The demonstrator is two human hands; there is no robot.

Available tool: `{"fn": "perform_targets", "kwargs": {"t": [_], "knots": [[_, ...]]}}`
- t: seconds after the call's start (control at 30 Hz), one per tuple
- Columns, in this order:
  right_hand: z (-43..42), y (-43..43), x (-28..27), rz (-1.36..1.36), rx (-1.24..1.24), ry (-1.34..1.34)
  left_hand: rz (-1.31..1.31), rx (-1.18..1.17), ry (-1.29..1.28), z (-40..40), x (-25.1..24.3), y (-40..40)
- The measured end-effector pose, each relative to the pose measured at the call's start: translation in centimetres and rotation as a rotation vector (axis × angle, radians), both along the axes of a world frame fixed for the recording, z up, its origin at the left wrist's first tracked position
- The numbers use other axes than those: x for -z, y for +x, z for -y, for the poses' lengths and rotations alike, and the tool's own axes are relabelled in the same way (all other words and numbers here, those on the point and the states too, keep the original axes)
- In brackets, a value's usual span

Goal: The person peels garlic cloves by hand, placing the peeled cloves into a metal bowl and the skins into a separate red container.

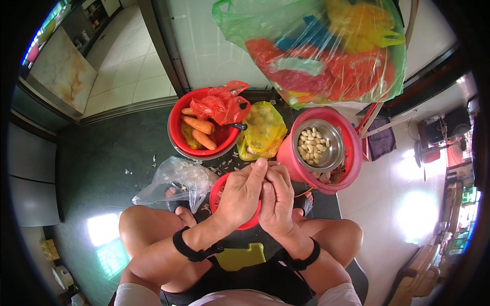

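My left hand (241, 193) and my right hand (276, 201) meet fingertip to fingertip in front of me. Their fingers are bent and pressed close, and whatever may be between them is hidden. Beneath them, partly covered, is a small red bowl (250, 223) with pale scraps inside. Peeled garlic cloves (312, 145) lie in a steel bowl (338, 147), which rests in the mouth of a pink bucket (288, 163) above my right hand. A clear plastic bag (180, 176) holding pale pieces lies left of the small bowl.
Farther away, a red basin (177, 114) holds carrots (198, 124), a red plastic bag (220, 105) and a black-handled knife (238, 126). Beside it sits a filled yellow plastic bag (266, 130). A large green bag (344, 72) of coloured bags hangs above. Peel flakes litter the dark floor (107, 160).
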State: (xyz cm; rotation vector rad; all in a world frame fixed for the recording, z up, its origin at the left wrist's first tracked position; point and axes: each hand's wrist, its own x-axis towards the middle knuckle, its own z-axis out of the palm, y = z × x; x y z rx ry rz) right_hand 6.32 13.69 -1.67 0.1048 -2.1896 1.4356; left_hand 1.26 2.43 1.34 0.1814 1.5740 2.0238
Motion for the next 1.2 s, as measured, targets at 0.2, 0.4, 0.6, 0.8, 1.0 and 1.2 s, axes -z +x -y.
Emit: {"fn": "perform_targets", "kwargs": {"t": [0.2,0.4,0.6,0.8,1.0,1.2], "knots": [[0.8,-0.4,0.3,0.035,0.007,0.004,-0.085,-0.067,-0.006,-0.1,0.9,0.3],[0.7,-0.4,0.9,-0.013,0.036,-0.001,-0.075,-0.075,-0.017,-0.2,0.9,0.6],[0.9,-0.6,0.9,-0.055,0.063,-0.017,-0.086,-0.076,-0.052,-0.3,1.1,0.9],[0.8,-0.6,0.7,-0.029,0.079,0.000,-0.077,-0.082,-0.030,-0.4,1.1,0.9],[0.7,-0.3,1.2,0.007,0.115,-0.044,-0.036,-0.053,-0.079,-0.1,0.9,0.8],[0.7,-0.4,0.5,0.036,0.190,-0.165,0.152,0.051,0.001,0.7,-0.1,0.8]]}}
